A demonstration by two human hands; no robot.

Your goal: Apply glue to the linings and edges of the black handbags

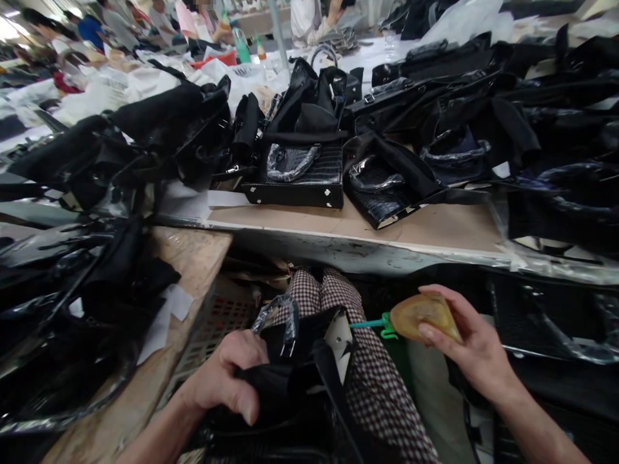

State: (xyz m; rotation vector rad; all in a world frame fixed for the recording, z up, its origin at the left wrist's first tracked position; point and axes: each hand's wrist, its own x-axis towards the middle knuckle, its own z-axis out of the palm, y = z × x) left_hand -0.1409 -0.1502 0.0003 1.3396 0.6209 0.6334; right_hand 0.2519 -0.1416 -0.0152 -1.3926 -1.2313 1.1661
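Left hand (227, 380) clamped on black handbag (290, 386) at lower centre over checked trousers (377, 386), right hand (471, 348) at lower right gripping amber squeeze bottle (423, 317) with green nozzle (372, 324) aimed at bag, workbench (425, 229) above crowded with black handbags (300, 161), co-workers (145, 22) upper left.

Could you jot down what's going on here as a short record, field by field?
Setting: workbench piled with black handbags
Left hand: grips a black handbag on the lap
Right hand: holds a yellowish squeeze bottle with a green nozzle, aimed at the bag
Lap: checked fabric
Background: other people at tables, far back
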